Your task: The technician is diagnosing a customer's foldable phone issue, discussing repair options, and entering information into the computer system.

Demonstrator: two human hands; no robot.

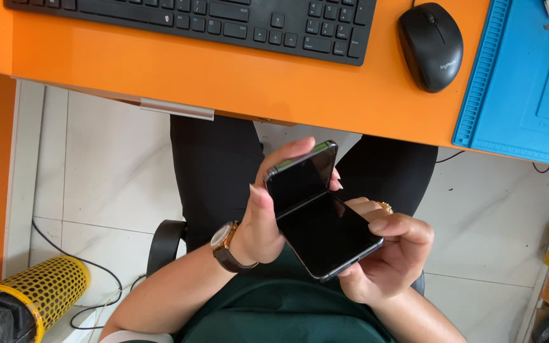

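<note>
Both hands gripped the half-folded black flip phone (316, 213): left hand (268, 219) fingers clamped its upper half, right hand (386, 254) its lower half.

Across the top of the frame the orange surface (223, 76) leaves a bare strip along its near edge, open from left to centre. Behind that strip the black keyboard (223, 19) blocks the upper left and the black mouse (431, 46) stands at upper centre-right, with a narrow gap between them. The blue mat (528, 82) fills the upper right corner. At lower left a yellow perforated bin (39, 292) and loose cables (90, 267) clutter the tiled floor (115, 171).
</note>
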